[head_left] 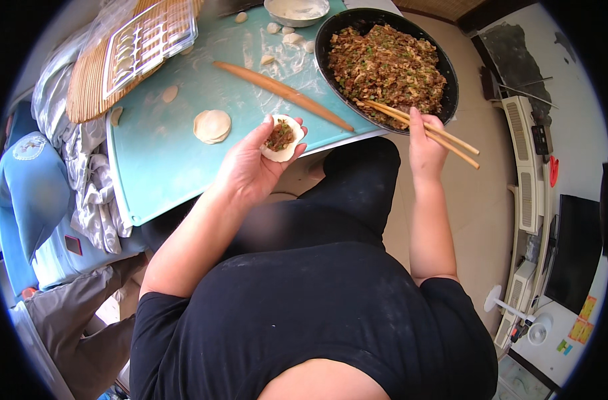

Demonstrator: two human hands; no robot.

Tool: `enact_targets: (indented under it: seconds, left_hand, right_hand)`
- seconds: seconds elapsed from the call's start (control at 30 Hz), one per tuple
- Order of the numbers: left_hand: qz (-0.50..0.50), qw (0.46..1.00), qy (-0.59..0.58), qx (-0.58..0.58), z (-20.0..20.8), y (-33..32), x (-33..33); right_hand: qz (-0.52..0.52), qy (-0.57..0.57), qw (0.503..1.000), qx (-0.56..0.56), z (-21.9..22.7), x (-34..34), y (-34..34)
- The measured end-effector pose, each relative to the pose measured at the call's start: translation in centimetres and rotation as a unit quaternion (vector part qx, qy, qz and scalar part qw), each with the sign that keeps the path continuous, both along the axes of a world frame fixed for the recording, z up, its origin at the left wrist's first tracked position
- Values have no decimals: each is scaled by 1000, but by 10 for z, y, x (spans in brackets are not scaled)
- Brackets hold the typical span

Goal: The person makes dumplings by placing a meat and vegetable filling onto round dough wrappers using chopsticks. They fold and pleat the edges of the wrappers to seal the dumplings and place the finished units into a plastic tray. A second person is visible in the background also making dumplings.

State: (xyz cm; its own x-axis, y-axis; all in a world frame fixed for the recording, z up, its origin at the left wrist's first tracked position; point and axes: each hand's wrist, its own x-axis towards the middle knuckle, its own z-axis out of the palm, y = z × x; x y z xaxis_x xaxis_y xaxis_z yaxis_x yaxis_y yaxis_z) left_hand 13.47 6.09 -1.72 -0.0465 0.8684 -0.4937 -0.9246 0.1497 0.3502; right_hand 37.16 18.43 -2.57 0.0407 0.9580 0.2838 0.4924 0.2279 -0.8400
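A round dumpling wrapper (292,149) with a mound of brown and green filling lies in my left hand (254,163), the fingers curled around its edge. In my right hand (426,143) is a pair of wooden chopsticks (454,143), their tips at the near rim of a black pan (454,87). That pan holds a large heap of chopped filling (387,63). Left of my left hand, a small stack of wrappers (212,126) rests on the teal mat (164,190). Beyond my hands a tapered wooden rolling pin (284,91) lies slantwise across the mat.
Dough pieces (292,39) and flour are scattered near a metal bowl (297,10) at the back. A clear compartment tray (150,43) with dumplings in it sits on a slatted mat (84,83) at the far left. Grey-trousered legs (84,323) of another person show at lower left.
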Motion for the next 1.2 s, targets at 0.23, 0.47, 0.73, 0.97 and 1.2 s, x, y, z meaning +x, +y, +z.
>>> enact_targets:
  seconds: [0.23, 0.47, 0.73, 0.97, 1.2]
  left_hand:
    - [-63, 995, -72, 31, 12, -19, -15]
    - [-92, 995, -27, 25, 19, -34, -13]
    - [-99, 984, -109, 97, 18, -57, -20]
    - [-45, 993, -51, 100, 11, -70, -20]
    - [-57, 991, 48, 113, 21, -74, -19]
  right_hand:
    - [-3, 231, 936, -266, -12, 36, -19]
    - [192, 293, 921, -172, -19, -22, -91]
    - [411, -112, 832, 354, 25, -96, -98]
    - [438, -127, 762, 460, 30, -115, -98]
    - [442, -108, 770, 447, 35, -118, -99]
